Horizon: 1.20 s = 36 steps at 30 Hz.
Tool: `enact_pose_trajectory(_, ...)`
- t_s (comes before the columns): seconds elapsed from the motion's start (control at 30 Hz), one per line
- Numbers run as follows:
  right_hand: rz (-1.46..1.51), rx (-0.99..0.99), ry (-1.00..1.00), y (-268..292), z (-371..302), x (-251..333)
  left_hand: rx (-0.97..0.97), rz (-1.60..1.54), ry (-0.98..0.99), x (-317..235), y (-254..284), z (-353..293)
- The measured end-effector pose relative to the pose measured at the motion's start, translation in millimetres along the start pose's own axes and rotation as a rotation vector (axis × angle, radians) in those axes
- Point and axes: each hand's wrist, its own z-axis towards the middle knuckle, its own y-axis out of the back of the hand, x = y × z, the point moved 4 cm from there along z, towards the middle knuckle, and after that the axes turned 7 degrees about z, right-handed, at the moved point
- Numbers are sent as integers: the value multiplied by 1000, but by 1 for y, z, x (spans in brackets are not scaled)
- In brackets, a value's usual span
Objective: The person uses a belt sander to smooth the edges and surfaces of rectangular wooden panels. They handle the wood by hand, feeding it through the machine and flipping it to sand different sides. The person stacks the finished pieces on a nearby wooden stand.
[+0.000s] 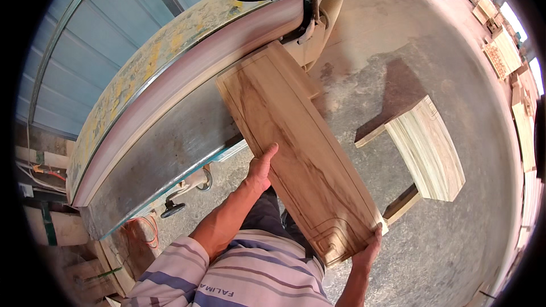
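A long brown wooden panel (296, 153) with grooved border lines and a carved corner pattern at its near end is held slantwise in front of me. My left hand (261, 169) grips its left edge, thumb on top and the other fingers hidden beneath. At the near right corner, my right hand (368, 250) is closed on the panel. The far end of the panel lies over the metal table (170, 142) of a belt sander, close to the pinkish sanding belt (187, 62). Whether it touches the belt I cannot tell.
A stack of pale wooden boards (429, 150) rests on wooden bearers on the concrete floor to the right. A ribbed hose (331, 3) runs from the sander's far end. Handwheels (172, 209) hang below its table. Piled timber (503, 51) lines the far right.
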Motion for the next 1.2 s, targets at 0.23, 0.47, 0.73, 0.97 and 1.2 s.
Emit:
enact_pose_trajectory(0.23,-2,-71,-47,-8,7,-6,-16,-14,6,-14,-1,3)
enact_pose_trajectory(0.47,-19,-110,-3,-18,15,-18,-54,15,-8,-29,4,15)
enact_pose_trajectory(0.73,-42,-143,8,-20,17,-20,-38,17,4,-28,8,22)
enact_pose_trajectory(0.97,-38,-136,21,-14,20,-22,-63,18,19,-27,10,22)
enact_pose_trajectory(1.2,-69,-170,47,-18,16,-20,-51,8,-9,-26,10,24)
